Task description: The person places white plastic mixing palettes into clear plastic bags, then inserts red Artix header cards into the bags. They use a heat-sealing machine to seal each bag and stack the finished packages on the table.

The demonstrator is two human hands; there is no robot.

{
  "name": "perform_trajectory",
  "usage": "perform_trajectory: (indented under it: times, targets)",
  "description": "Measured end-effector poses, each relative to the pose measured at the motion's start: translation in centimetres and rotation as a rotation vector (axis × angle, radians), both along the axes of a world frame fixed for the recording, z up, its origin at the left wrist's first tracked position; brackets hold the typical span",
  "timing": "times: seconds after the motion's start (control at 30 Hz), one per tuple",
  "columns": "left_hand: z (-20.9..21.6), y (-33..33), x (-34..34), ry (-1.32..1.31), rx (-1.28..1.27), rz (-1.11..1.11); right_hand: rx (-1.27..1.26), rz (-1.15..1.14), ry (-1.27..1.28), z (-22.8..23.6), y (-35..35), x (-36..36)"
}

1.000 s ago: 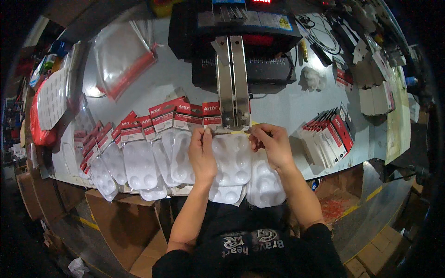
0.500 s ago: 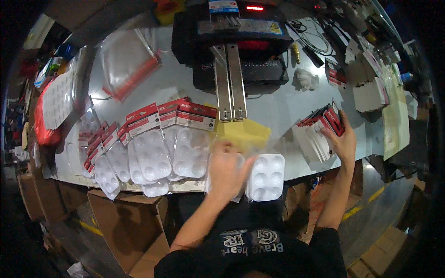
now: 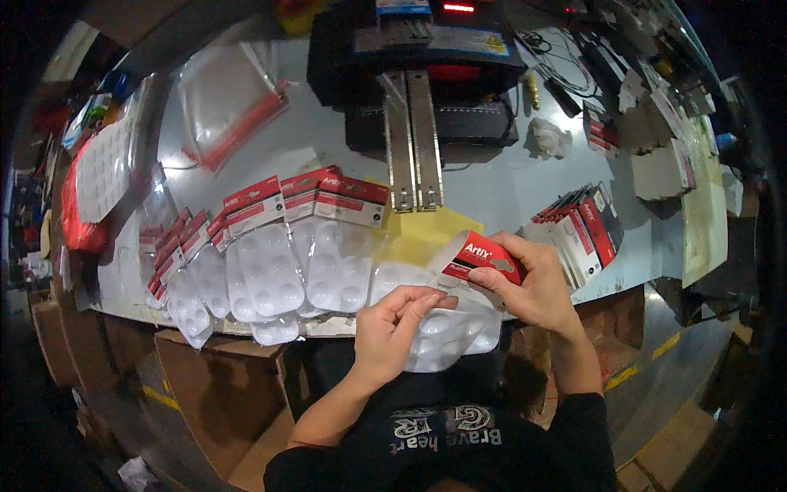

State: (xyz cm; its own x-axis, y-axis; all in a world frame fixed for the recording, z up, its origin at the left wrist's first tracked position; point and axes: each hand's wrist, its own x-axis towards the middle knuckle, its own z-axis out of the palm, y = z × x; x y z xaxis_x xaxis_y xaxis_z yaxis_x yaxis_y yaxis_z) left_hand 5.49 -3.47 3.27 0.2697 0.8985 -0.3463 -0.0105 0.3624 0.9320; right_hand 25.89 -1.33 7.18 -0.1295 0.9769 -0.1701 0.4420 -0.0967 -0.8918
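Observation:
My right hand [image 3: 533, 283] pinches a red and white header card [image 3: 471, 261] between thumb and fingers, above the table's front edge. Close beside it, my left hand [image 3: 398, 328] is closed, with thumb and fingertips pinching the top of what looks like a clear bag. In that bag a white plastic paint palette [image 3: 451, 336] with round wells hangs tilted below both hands. Another white palette [image 3: 393, 277] lies just left of the card, partly behind my left hand. Further left, several bagged palettes [image 3: 264, 275] overlap, with red and white cards across their tops.
More header cards [image 3: 578, 230] stand fanned at the right. A black machine [image 3: 430, 49] with a metal rail [image 3: 414, 148] occupies the back middle, and a yellow sheet [image 3: 434, 223] lies under the rail's end. Clear bags [image 3: 229, 90] are at the back left. Cardboard boxes [image 3: 221, 394] stand below the edge.
My right hand has come from the fanned cards to the middle, bringing one card. My left hand has moved slightly down, and the front palette is now lifted and tilted.

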Motion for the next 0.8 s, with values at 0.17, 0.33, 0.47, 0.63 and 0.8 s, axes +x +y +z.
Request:
perform_trajectory:
  times: [0.17, 0.33, 0.47, 0.63, 0.8]
  targets:
    - [0.2, 0.1, -0.9, 0.138, 0.103, 0.026, -0.032, 0.081, -0.024, 0.3, 1.0, -1.7]
    - [0.4, 0.1, -0.7, 0.206, 0.078, 0.009, -0.004, 0.129, -0.097, -0.1, 0.8, -1.5]
    - [0.1, 0.1, -0.4, 0.263, 0.19, 0.004, 0.13, 0.196, -0.195, -0.5, 0.9, -0.9]
    - [-0.4, 0.2, -0.2, 0.377, 0.527, 0.058, 0.375, 0.116, -0.322, -1.3, 0.8, -1.5]
    - [-0.7, 0.2, 0.1, 0.363, 0.513, 0.078, 0.53, 0.076, -0.394, -2.1, 0.6, -1.7]
